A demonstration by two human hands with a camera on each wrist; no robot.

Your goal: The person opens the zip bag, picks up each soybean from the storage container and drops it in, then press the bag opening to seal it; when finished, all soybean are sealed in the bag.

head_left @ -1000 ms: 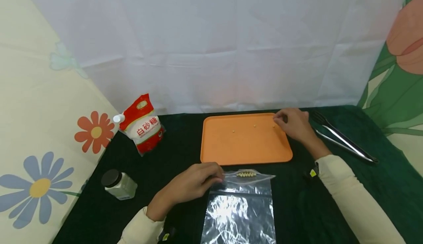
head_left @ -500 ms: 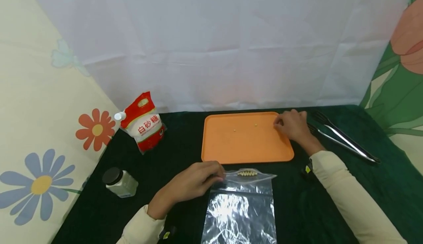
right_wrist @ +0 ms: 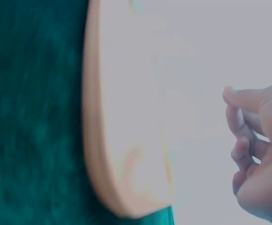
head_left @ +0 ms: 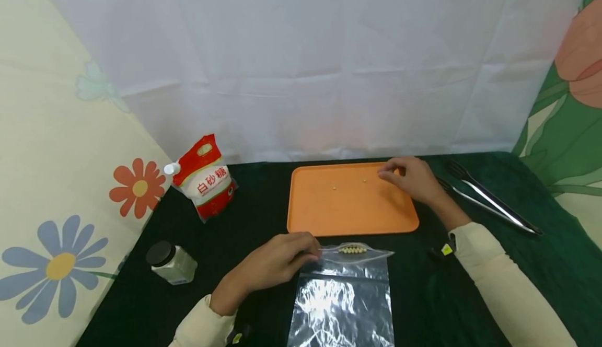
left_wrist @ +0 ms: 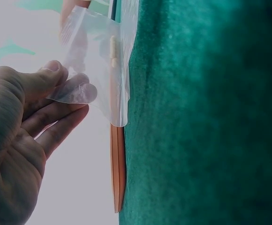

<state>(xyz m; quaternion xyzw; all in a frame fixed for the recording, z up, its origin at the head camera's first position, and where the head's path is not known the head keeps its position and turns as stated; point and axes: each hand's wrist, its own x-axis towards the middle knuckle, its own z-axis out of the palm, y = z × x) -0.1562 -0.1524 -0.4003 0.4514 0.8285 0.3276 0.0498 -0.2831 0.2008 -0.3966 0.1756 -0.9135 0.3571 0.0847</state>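
While the head view cuts the clear bag (head_left: pixel 343 295) off at the bottom edge, it lies flat on the bench (head_left: pixel 470 284) below the orange tray (head_left: pixel 352 206), a row of pale beans (head_left: pixel 352 250) at its mouth. Left hand (head_left: pixel 277 263) pinches the bag's top corner. Right hand (head_left: pixel 411 177) hovers over the tray's far right corner with fingers curled; whether they hold a bean is too small to tell.

Left wrist view: thumb and fingers (left_wrist: pixel 56 101) pinch the bag's film.

Right wrist view, blurred: curled fingers (right_wrist: pixel 248 126) beside the tray's rim.
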